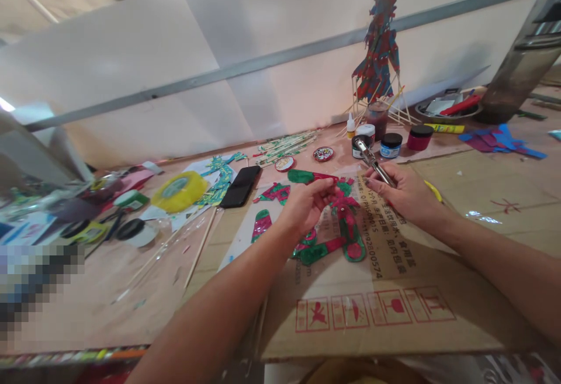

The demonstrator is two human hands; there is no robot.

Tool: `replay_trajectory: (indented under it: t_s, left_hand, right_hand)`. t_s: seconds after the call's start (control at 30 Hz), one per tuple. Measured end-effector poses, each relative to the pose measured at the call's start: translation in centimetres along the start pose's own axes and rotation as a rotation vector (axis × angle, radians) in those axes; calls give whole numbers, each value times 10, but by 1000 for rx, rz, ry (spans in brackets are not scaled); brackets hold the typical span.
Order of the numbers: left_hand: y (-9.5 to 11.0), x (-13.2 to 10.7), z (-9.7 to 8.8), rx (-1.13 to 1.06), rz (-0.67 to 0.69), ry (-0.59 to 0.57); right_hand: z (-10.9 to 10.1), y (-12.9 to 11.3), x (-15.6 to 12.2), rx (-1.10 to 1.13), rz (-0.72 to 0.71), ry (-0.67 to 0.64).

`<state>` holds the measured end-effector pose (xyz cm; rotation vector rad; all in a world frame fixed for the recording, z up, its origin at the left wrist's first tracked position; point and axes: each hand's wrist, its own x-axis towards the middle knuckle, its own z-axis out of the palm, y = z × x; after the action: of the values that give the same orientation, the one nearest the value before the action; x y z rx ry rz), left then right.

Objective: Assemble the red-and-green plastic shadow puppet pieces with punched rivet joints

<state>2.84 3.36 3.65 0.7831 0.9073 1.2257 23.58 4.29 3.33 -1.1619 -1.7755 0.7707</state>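
My right hand point(401, 191) grips a silver metal tool point(372, 162), pliers-like, its rounded head pointing up and away from me. My left hand point(307, 206) is closed, thumb and fingers curled together over painted cut-out pieces; what lies between the fingertips is too small to make out. Below and beside it is a jointed pink-and-green cut-out figure point(348, 223) on a translucent sheet. Separate pieces lie around it: a green-and-pink strip point(302, 176) behind my left hand, a pink-and-green piece point(276, 193) and a rounded piece point(262, 225) to its left.
Printed cardboard point(421, 314) lies underneath. A black phone point(241, 186), yellow tape roll point(179, 191) and teal cut-out point(217, 176) are left. Behind stand paint jars point(391, 145), small lids of beads point(323, 154), wooden sticks point(287, 148) and a red-and-blue figure point(380, 51) on sticks.
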Motion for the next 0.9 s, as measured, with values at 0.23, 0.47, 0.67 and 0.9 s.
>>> replay_trajectory:
  t_s: [0.23,0.47,0.67,0.9]
  left_hand:
    - [14,-28,9,1029,-247,-545]
    - [4,-43,17,1255,-179,-601]
    - [13,-25,-6,1132,-57,-234]
    - [5,1,-11,904,-71,57]
  right_hand:
    - [-7,-1,3,8,-56,52]
    - [-4,0,5,-80,-24,-100]
    - [-2,-2,2,-190,207,-241]
    - [0,-10,-1,-308,295,-318]
